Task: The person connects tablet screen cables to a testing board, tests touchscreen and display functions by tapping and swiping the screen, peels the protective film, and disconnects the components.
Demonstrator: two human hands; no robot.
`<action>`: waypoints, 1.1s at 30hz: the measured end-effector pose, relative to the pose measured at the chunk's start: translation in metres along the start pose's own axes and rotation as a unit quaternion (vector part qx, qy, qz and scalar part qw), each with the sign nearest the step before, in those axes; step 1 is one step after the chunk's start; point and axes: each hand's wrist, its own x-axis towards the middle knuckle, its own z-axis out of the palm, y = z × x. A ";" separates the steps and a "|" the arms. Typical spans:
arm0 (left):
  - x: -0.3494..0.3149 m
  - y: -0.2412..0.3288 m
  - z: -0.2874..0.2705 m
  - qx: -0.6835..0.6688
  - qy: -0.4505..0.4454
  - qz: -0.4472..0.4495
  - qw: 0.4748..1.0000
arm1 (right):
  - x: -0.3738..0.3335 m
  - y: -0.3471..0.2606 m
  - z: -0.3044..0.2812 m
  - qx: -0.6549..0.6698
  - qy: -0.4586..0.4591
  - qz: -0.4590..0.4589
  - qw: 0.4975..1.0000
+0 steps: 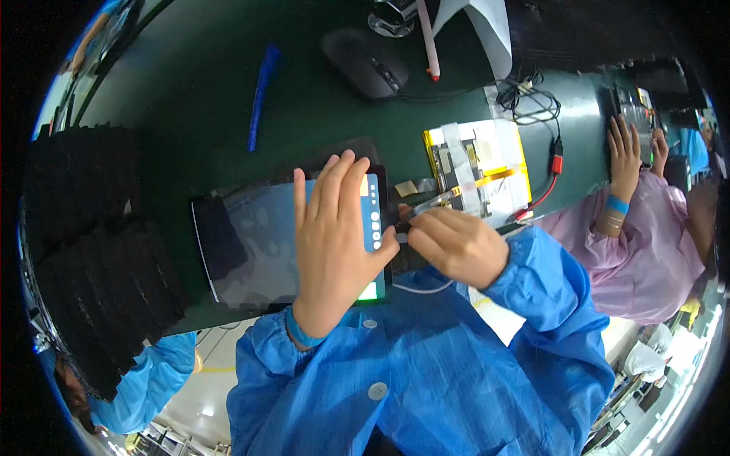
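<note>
My left hand (334,235) lies flat with fingers spread on a tablet (258,243) whose glass screen is lit along its right side. Beside it, my right hand (455,245) is closed around a pair of metal tweezers (430,202), tips pointing left at the tablet's right edge. Just beyond lies an opened device back (477,169) with a yellow-edged battery, white tape strips and a flat cable. Both sleeves are blue.
A black foam rack (99,251) fills the left. On the green mat (190,99) lie a blue pen (261,95), a black mouse (365,62) and a red-tipped white pen (428,38). Black and red cables (551,152) run right. A person in pink (646,235) works at right.
</note>
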 end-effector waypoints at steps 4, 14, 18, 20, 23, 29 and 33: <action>0.001 -0.003 0.000 0.036 -0.004 0.010 0.999 | -0.008 -0.007 0.002 0.015 0.001 0.010 1.000; -0.039 -0.005 -0.051 0.012 -0.078 0.016 0.997 | -0.094 -0.060 -0.017 0.085 0.090 0.399 0.909; -0.051 -0.007 -0.033 0.013 -0.134 -0.005 0.991 | -0.129 -0.059 -0.001 0.131 -0.129 0.536 0.824; -0.049 0.001 -0.039 -0.010 -0.122 -0.007 0.992 | -0.123 -0.049 -0.017 0.144 -0.087 0.499 0.850; -0.050 0.007 -0.037 0.020 -0.161 0.062 0.985 | -0.087 -0.022 -0.054 0.156 0.022 0.354 0.922; -0.042 0.008 -0.024 0.105 -0.180 0.147 0.967 | -0.008 0.044 -0.039 0.100 0.042 0.063 0.992; -0.039 0.008 -0.014 0.079 -0.160 0.139 0.974 | 0.009 0.068 -0.021 0.106 0.020 0.013 0.994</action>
